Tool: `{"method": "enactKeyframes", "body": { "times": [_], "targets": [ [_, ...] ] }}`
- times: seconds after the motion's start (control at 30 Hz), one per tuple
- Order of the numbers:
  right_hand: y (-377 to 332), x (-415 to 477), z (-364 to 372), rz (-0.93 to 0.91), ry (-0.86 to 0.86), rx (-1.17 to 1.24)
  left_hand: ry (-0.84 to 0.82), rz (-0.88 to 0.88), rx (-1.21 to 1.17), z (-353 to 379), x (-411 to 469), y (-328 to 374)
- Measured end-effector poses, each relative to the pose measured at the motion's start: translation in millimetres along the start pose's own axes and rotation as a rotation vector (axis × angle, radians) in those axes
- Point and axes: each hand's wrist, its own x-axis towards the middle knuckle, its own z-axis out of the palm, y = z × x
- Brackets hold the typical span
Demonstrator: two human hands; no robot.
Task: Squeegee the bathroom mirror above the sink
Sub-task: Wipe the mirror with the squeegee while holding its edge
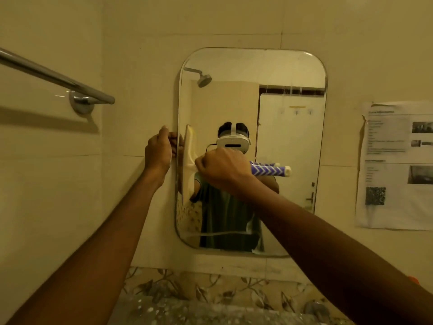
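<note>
Our right hand (222,168) grasps the cream plastic squeegee (188,160) by its purple zigzag handle (267,171), blade upright at the left of the rounded rectangular mirror (293,69), whose edge our left hand (158,152) grips.

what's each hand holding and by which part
The right hand grips the squeegee by its purple handle, near the head; the left hand grips the mirror at its left edge.
</note>
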Motion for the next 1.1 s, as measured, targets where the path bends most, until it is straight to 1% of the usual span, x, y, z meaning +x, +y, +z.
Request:
{"method": "enactKeyframes", "body": {
  "times": [0.07, 0.13, 0.23, 0.33, 0.4, 0.5, 0.57, 0.7, 0.77, 0.83, 0.97, 1.1],
  "targets": [
    [-4, 10, 0, 0.018, 0.005, -0.036, -0.001, -0.006, 0.0, 2, 2, 0],
    [7, 8, 1, 0.029, -0.01, 0.0, -0.004, -0.009, 0.02, 3, 2, -1],
    [45, -8, -1, 0.056, -0.045, 0.034, 0.02, -0.016, 0.03, 3, 4, 0],
    [87, -30, -8, 0.092, -0.034, 0.016, 0.046, 0.004, 0.044, 4, 3, 0],
    [113, -44, -13, 0.1, -0.033, -0.053, 0.048, 0.028, 0.061, 5, 2, -2],
    [142, -59, -19, 0.079, -0.073, -0.226, 0.037, 0.058, 0.086, 4, 2, -4],
    [149, -64, -24, 0.084, -0.098, -0.24, 0.023, 0.058, 0.095, 1, 4, -3],
    [124, -51, -32, 0.056, -0.049, -0.161, -0.033, 0.079, 0.094, -4, 11, 8],
    [94, -25, -37, 0.044, -0.039, -0.037, -0.038, 0.121, 0.064, -2, 17, 22],
    [60, 10, -40, -0.001, -0.002, 0.023, -0.039, 0.131, 0.016, 3, 25, 40],
    [17, 71, -48, -0.028, 0.086, 0.009, -0.04, 0.123, -0.001, 12, 39, 61],
    [31, 78, -54, -0.064, 0.075, -0.04, -0.057, 0.111, -0.015, 14, 41, 59]
  ]
}}
